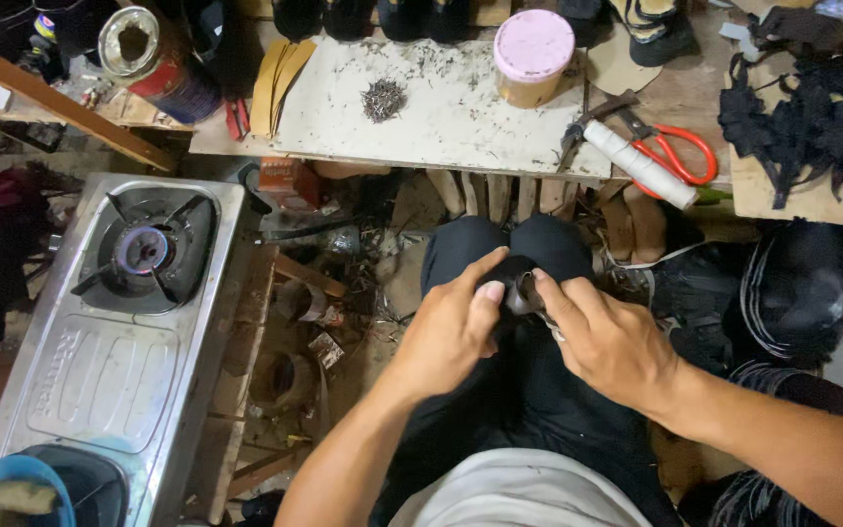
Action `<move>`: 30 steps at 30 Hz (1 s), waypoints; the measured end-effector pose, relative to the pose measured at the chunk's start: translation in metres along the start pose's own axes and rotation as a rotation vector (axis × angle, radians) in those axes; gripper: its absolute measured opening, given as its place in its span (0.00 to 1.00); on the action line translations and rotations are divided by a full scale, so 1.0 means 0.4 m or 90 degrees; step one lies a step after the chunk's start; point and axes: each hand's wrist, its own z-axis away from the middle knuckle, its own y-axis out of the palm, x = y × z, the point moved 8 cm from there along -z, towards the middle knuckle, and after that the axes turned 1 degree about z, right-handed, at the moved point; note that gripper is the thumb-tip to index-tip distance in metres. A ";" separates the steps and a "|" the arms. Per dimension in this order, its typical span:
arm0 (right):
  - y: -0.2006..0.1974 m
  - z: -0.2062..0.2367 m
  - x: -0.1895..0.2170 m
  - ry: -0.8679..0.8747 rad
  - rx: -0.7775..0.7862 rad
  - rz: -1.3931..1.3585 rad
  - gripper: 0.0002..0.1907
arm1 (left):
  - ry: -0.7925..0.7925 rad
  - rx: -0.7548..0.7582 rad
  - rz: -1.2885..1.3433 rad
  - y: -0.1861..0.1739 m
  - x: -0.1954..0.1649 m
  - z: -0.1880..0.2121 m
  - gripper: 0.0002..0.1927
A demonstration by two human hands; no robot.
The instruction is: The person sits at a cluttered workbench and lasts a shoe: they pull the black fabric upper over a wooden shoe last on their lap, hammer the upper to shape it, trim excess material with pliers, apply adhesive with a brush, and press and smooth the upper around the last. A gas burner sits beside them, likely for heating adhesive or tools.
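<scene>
Small dark rounded piece (516, 286), black and slightly shiny, sits at frame centre over the lap, pinched between both hands; its exact shape is mostly hidden by fingers. Left hand (451, 332): thumb and forefinger closed on its left side. Right hand (609, 342): fingers curled tight on its right side. Upper frame: white scuffed board (441, 107) with heap of small grey nails (382, 99), pink-lidded round tin (533, 57), orange-handled scissors (670, 148). Left: steel gas stove (114, 332).

We see a single view, from a camera worn on the head, facing steeply down and slightly forward. It sits near our lap, with the worktop (441, 107) along the top edge and a gas stove (119, 332) at left.
</scene>
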 end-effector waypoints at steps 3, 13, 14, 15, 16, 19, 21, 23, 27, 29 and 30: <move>-0.012 -0.008 -0.004 0.049 0.041 -0.104 0.32 | 0.108 -0.121 -0.127 -0.001 -0.029 0.012 0.21; 0.032 0.022 -0.026 0.036 0.197 0.049 0.36 | 0.012 -0.047 -0.019 0.016 -0.011 0.016 0.22; 0.035 0.019 -0.011 0.021 0.145 0.050 0.33 | -0.078 -0.007 0.029 0.021 0.015 0.018 0.23; 0.039 0.018 0.001 0.021 0.110 0.026 0.33 | -0.097 -0.003 0.008 0.018 0.020 0.021 0.23; 0.035 0.019 0.009 0.024 0.075 0.002 0.32 | -0.116 0.004 -0.013 0.018 0.026 0.024 0.24; 0.020 0.035 0.009 0.061 0.064 -0.097 0.35 | 0.012 -0.062 -0.110 0.015 -0.009 0.037 0.22; 0.014 0.055 -0.001 0.079 0.110 -0.158 0.37 | 0.110 -0.109 -0.161 0.018 -0.035 0.050 0.21; 0.029 0.080 -0.007 0.096 0.189 -0.208 0.38 | 0.150 -0.118 -0.178 0.034 -0.045 0.066 0.22; 0.077 0.097 -0.003 0.101 0.195 -0.063 0.34 | 0.081 -0.074 -0.120 0.036 -0.026 0.067 0.23; 0.076 0.087 0.020 0.077 0.088 -0.094 0.32 | -0.223 0.036 -0.002 0.055 0.067 0.084 0.26; 0.079 0.086 0.024 0.086 0.069 -0.125 0.31 | -0.161 0.010 -0.050 0.042 0.047 0.081 0.25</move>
